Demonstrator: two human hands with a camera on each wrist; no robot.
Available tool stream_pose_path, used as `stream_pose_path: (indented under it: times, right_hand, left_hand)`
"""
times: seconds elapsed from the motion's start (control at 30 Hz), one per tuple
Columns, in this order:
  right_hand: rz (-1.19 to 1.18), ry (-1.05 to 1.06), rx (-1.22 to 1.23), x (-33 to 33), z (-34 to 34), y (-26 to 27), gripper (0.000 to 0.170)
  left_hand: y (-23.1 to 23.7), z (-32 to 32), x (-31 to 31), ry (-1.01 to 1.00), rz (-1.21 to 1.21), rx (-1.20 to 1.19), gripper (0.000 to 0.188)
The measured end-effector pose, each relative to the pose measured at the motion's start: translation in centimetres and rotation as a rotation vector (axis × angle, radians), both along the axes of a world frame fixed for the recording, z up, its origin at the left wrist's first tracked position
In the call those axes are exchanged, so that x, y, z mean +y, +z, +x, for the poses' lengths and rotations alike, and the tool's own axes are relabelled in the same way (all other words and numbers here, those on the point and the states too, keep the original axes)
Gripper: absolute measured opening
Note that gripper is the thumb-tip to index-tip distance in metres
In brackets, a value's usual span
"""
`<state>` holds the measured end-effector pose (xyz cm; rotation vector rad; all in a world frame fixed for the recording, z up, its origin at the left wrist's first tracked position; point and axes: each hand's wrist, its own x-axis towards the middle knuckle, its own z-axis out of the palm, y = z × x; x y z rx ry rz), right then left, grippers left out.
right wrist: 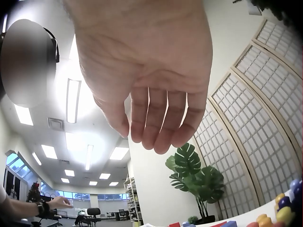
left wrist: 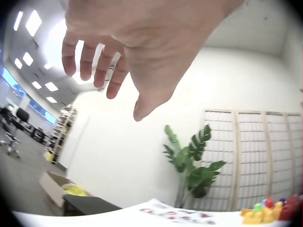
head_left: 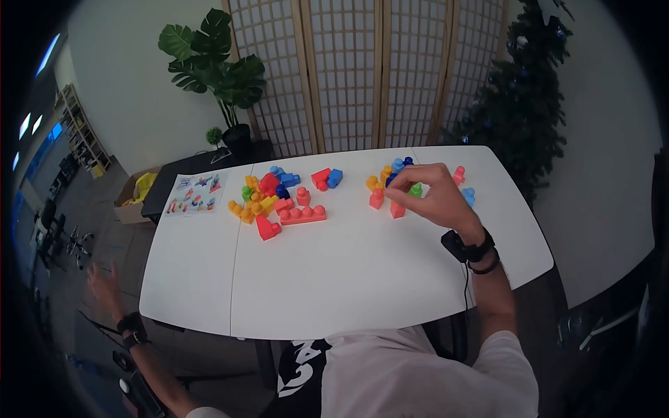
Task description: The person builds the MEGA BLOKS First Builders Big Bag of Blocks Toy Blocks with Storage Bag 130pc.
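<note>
Holding the right hand raised above the white table, beside the right block group. Curving the right fingers loosely, leaving only a narrow gap to the thumb and gripping nothing visible. In the head view, finding the nearer red block just on the near side of the thumb and index fingertips, apparently standing with its long axis upright. Finding the other red block slightly left of those fingertips, and a green block showing through the curve of thumb and index finger. Not giving a readable vertical clearance to any block.

Extending the right forearm from the near right toward the far side, bending at the wrist and aiming the fingertips left. Lying much nearer to both red blocks than the left hand.

Holding the left hand out beyond the table's left edge, well apart from every block; spreading the fingers wide, holding nothing. Lying farther right, on the table: a long red block, running roughly left to right.
</note>
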<state>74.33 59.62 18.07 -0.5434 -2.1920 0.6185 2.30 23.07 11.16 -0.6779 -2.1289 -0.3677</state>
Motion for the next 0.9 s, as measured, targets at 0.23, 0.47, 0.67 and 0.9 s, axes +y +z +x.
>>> stream_pose_path:
  times: [0.23, 0.47, 0.67, 0.9]
  right_hand:
    - [-0.098, 0.042, -0.205, 3.5, -2.4, -3.8, 0.018]
    - [-0.176, 0.079, -0.334, 5.0, -2.5, -5.2, 0.020]
    - [-0.193, -0.063, -0.289, 7.5, -0.3, -5.9, 0.022]
    - [-0.219, -0.103, -0.297, 7.7, 1.1, -6.1, 0.021]
  left_hand:
    - [4.5, 17.3, 18.3, -0.832, -0.179, -0.328, 0.034]
    - [2.9, 26.8, 26.7, -1.171, -0.575, -0.531, 0.035]
    - [-2.5, 27.1, 29.1, -1.142, -0.811, -0.545, 0.038]
    - [-4.2, 25.8, 28.9, -1.115, -0.852, -0.477, 0.042]
